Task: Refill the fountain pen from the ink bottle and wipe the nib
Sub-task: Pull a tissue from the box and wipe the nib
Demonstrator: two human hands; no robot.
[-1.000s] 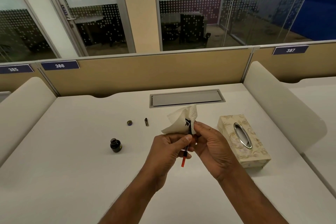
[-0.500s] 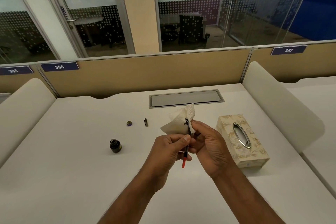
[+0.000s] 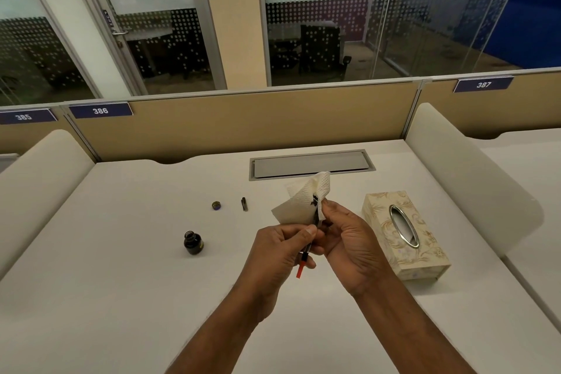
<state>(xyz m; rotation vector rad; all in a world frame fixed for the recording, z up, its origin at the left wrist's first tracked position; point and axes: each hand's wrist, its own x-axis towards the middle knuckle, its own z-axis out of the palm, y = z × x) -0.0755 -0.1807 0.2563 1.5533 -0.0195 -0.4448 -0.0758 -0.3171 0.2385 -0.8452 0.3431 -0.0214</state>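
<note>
My left hand (image 3: 280, 249) grips the fountain pen (image 3: 304, 258) upright; its red end pokes out below the fist. My right hand (image 3: 349, 237) pinches a white tissue (image 3: 300, 200) around the pen's upper end, so the nib is hidden. The tissue carries a dark ink blot. Both hands hover above the middle of the white desk (image 3: 121, 282). To the left, the open ink bottle (image 3: 193, 242) stands on the desk. Farther back lie its small round cap (image 3: 216, 205) and a dark pen part (image 3: 244, 204).
A patterned tissue box (image 3: 403, 234) sits to the right of my hands. A grey cable hatch (image 3: 311, 163) lies at the back of the desk. Beige partitions close the back, and curved white dividers flank both sides.
The tissue has shifted slightly around the pen's tip between my right fingers. Both hands stay in nearly the same place.
</note>
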